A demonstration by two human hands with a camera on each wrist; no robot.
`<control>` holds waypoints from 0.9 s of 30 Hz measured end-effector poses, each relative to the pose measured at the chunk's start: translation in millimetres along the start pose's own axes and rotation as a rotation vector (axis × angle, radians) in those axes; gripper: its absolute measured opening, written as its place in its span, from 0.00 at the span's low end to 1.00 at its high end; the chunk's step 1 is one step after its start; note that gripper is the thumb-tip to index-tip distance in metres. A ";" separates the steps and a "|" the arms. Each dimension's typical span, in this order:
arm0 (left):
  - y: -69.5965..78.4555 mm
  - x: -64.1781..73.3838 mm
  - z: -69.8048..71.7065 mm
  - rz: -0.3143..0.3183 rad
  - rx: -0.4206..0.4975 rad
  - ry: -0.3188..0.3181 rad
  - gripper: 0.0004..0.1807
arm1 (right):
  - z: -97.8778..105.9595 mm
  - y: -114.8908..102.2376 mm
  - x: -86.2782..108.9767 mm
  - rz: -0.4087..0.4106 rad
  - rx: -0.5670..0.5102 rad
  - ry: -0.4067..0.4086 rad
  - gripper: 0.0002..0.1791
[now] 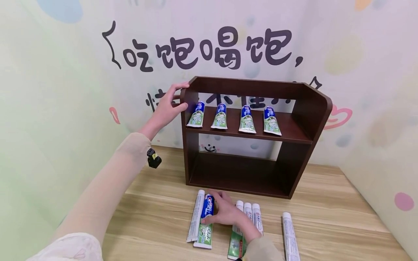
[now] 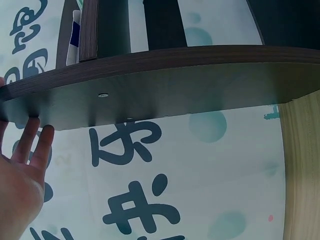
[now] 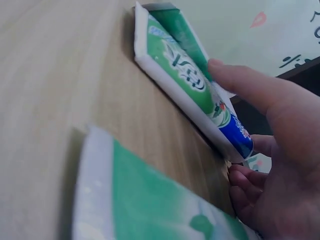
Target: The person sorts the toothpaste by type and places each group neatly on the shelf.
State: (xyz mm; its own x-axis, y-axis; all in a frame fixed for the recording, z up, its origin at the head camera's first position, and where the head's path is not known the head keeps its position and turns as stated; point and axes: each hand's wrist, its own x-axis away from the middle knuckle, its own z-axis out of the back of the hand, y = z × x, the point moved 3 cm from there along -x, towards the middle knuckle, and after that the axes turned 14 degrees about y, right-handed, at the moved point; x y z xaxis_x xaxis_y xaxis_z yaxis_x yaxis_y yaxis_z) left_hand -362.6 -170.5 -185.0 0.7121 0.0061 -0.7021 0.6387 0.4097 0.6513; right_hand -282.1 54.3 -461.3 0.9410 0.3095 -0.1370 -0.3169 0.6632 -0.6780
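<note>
On the counter [image 1: 153, 221] before the shelf [image 1: 251, 86], curving the nearer right fingers [image 3: 245, 190] over a toothpaste tube [image 1: 204, 232] lying lengthwise, blue end shelfward, with grip impossible to tell, and resting extended left fingers [image 2: 42, 150] against the shelf's side.

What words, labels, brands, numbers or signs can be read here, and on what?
"吃饱喝饱," in black on the wall.
Second line of black characters: partly hidden by the shelf, not fully readable.
Four shelved tubes: lettering too small to read surely.
Blue-and-green tube at the right hand: lettering too blurred to read surely.
Other tubes: print too small.
Numbers: none legible.
</note>
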 end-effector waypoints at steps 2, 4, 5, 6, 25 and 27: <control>-0.8 0.2 0.6 0.004 -0.003 0.004 0.28 | -1.3 -0.9 -0.4 0.009 0.019 0.002 0.60; -1.5 0.2 0.8 0.005 -0.004 0.004 0.28 | -2.7 -1.4 -0.4 0.018 0.036 0.004 0.60; -1.7 0.1 0.7 0.005 -0.004 0.004 0.28 | -3.1 -1.7 -0.4 0.019 0.042 0.004 0.60; -1.9 0.1 0.5 0.005 -0.004 0.003 0.28 | -3.5 -2.1 -0.2 0.019 0.044 0.005 0.60; -3.3 -3.3 -1.1 0.011 -0.001 -0.003 0.29 | 3.3 -2.8 1.4 -0.087 -0.077 0.015 0.49; -10.9 -5.5 -1.6 0.013 0.002 -0.001 0.29 | 2.0 -3.8 2.2 -0.089 -0.066 0.019 0.50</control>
State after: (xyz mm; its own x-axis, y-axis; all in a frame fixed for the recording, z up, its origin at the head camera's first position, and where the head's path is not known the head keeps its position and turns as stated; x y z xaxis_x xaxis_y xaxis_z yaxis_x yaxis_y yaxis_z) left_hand -374.0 -173.5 -188.7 0.7208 0.0108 -0.6931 0.6298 0.4076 0.6613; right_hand -279.0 53.8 -457.5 0.9673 0.2381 -0.0872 -0.2239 0.6410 -0.7342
